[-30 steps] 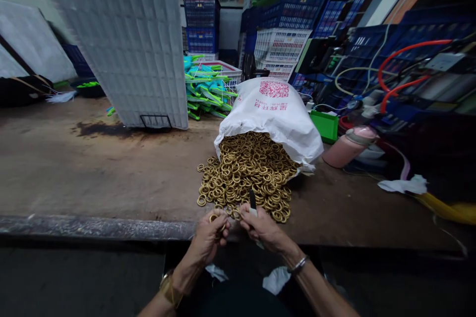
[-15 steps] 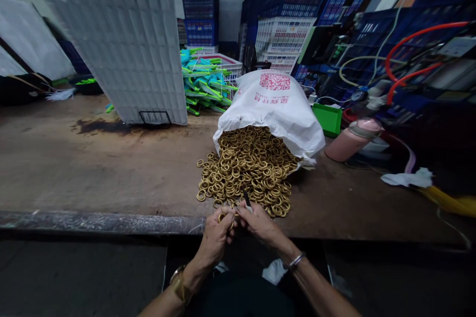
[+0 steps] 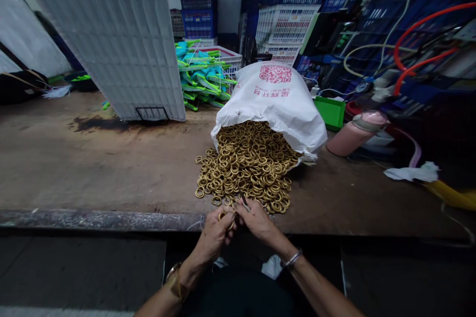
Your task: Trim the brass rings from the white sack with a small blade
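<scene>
A gold-coloured ring is pinched in my left hand, whose fingers are curled closed. My right hand is closed around a slim dark tool with a metallic part by the fingers; its exact kind is unclear. The fingertips of both hands meet at the table's front edge, and what lies between them is too small to make out. Just beyond, a heap of gold-coloured rings spills from the mouth of a white sack with red print, which lies on its side.
A tall ribbed whitish panel stands on the wooden table at left. Behind are green-and-blue plastic pieces and stacked crates. At right lie a green tray, a pink bottle and red hoses.
The dark tool in my right hand has tilted lower and more to the left. Both hands stay together at the table edge, still holding the ring and tool. The view has shifted slightly.
</scene>
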